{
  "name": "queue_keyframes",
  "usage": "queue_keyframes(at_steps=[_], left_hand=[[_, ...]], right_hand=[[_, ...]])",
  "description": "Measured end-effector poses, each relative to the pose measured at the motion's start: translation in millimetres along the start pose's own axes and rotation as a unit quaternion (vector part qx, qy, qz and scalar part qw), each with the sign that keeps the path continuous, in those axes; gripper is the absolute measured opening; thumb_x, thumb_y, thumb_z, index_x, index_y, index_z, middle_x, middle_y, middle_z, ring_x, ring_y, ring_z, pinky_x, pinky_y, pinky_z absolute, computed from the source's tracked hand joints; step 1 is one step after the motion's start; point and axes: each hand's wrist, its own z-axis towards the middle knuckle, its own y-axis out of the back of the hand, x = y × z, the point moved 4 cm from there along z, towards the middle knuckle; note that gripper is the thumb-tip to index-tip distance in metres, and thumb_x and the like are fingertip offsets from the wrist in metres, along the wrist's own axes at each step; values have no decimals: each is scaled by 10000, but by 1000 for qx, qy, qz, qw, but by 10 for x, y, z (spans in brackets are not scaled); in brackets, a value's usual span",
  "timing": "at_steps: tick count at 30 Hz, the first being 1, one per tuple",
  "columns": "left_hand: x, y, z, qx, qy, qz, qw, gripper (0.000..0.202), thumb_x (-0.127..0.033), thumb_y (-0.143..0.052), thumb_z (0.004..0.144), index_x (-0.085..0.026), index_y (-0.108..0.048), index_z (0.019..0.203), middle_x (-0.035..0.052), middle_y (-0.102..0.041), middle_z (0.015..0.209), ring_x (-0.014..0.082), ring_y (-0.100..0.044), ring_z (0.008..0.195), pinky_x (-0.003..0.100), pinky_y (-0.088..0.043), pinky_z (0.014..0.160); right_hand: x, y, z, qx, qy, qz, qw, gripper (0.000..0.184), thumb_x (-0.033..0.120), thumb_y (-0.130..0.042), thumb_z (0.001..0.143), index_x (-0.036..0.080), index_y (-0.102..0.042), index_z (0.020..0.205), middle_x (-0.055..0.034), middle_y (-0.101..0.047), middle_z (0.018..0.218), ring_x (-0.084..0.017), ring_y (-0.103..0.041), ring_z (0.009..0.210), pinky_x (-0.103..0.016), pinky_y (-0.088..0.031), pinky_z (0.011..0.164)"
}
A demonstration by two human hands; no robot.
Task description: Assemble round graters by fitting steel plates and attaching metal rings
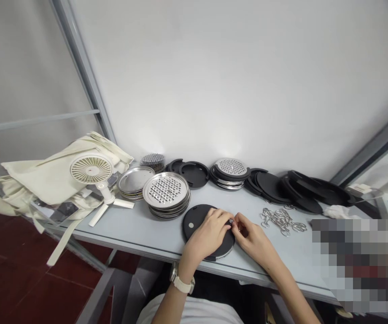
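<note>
A black round disc (198, 217) with a pale round spot lies flat near the table's front edge, a silvery rim showing at its lower right. My left hand (210, 231) lies over it, fingers bent together at its right edge. Beside that edge my right hand (248, 234) is closed in a pinch, its fingertips almost meeting those of my left. A small shiny bit shows between the fingertips; its kind is hidden. Just right of my right hand is a loose pile of metal wire clips (280, 219). Left of the disc stands a stack of round grater plates (167, 191).
Metal discs (135, 180) are stacked farther left. Another grater plate (231, 167) tops a stack by the wall, near several black round holders (270, 186). A white handheld fan (92, 169) stands before a cream bag (52, 168). A blurred patch covers the right.
</note>
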Motion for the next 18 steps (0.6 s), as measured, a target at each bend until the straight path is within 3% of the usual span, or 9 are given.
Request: queue_keyframes(at_steps=[9, 18], left_hand=[[25, -29, -3, -7, -6, 16, 1000, 212, -162, -395, 942, -212, -555, 1070, 46, -545, 1113, 190, -458, 1086, 359, -410, 969], [47, -35, -11, -14, 3, 26, 1000, 191, -203, -425, 941, -205, -513, 1111, 47, -555, 1086, 195, -467, 1075, 360, -413, 959]], right_hand=[[47, 77, 11, -49, 14, -56, 997, 218, 335, -435, 895, 212, -512, 733, -10, -464, 777, -144, -492, 642, -280, -422, 639], [-2, 127, 15, -88, 16, 1, 996, 246, 362, -442, 919, 211, -609, 819, -36, -566, 824, -180, -555, 790, -304, -427, 756]])
